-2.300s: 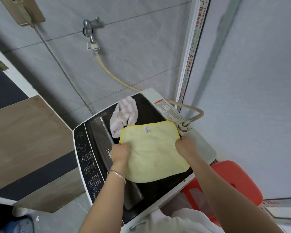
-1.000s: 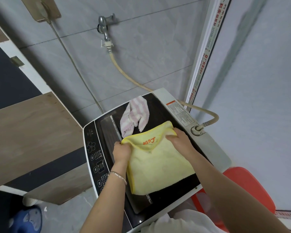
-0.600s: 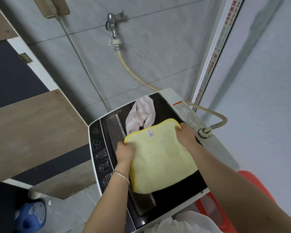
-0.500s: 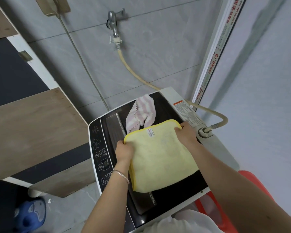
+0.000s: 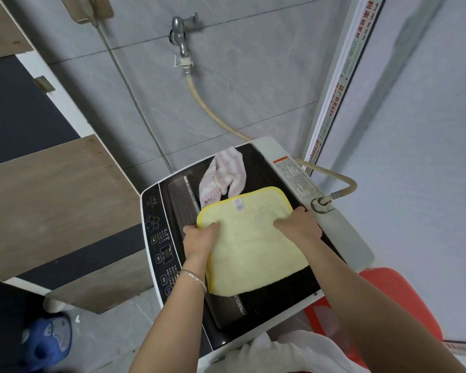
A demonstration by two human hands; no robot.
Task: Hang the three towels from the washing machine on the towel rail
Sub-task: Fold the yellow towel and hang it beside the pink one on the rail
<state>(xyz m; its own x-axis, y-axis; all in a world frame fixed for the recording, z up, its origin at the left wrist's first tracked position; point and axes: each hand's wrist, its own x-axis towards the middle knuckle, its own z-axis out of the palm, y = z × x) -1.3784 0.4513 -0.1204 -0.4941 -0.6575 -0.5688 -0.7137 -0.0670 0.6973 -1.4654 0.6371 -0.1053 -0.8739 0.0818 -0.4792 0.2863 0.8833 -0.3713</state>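
So the yellow towel [image 5: 253,238] is lying flat on the dark lid of the washing machine [image 5: 264,170], folded into a neat square with the little tag at the far edge. The left hand [image 5: 199,239] is pinching the left edge, thumb on top and fingers tucked under. The right hand [image 5: 300,224] is resting on the right edge with its fingers lying over the cloth, but I can't tell if that grip is actually closing on the fabric or just pressing it down.

Just beyond it, at the far end of the lid, the pink striped towel [image 5: 223,176] is sitting in a loose crumpled heap, touching or just tucked under the yellow one's far edge. I'm not seeing a third towel anywhere, and the towel rail isn't in the shot either.

Handling-wise, my guess is this thing is super easy: light, soft, fluffy, totally floppy, nothing fragile. It's going to sag the moment it leaves the lid, so taking it by two corners or along the stitched yellow border looks like the way to go, since that trim is firmer than the pile. The glossy lid looks slick, so the cloth could slide if only pushed. The pink one probably needs a shake-out first.
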